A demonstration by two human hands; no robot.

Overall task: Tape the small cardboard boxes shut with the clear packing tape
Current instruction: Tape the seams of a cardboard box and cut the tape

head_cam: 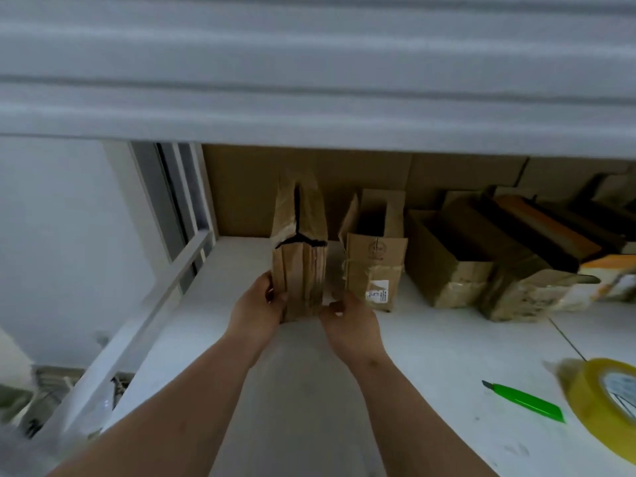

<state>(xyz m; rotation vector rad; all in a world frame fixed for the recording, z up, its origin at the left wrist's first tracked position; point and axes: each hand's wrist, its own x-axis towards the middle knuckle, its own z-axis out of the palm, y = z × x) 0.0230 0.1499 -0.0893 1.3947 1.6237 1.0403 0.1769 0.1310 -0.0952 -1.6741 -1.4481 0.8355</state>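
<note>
A tall, narrow cardboard box (298, 242) stands on the white table (430, 356), its flaps closed and marked with black lines. My left hand (260, 309) grips its lower left side, thumb on the near face. My right hand (349, 321) is at the box's lower right corner, fingers curled beside it; contact is hard to make out. A roll of clear yellowish packing tape (605, 404) lies at the table's right edge of view, a loose end sticking up.
A green utility knife (523, 401) lies left of the tape. An open small box (375, 256) and several more boxes (451, 263) line the back. A shelf (309, 125) overhangs above. The table's left edge borders a window frame (182, 215).
</note>
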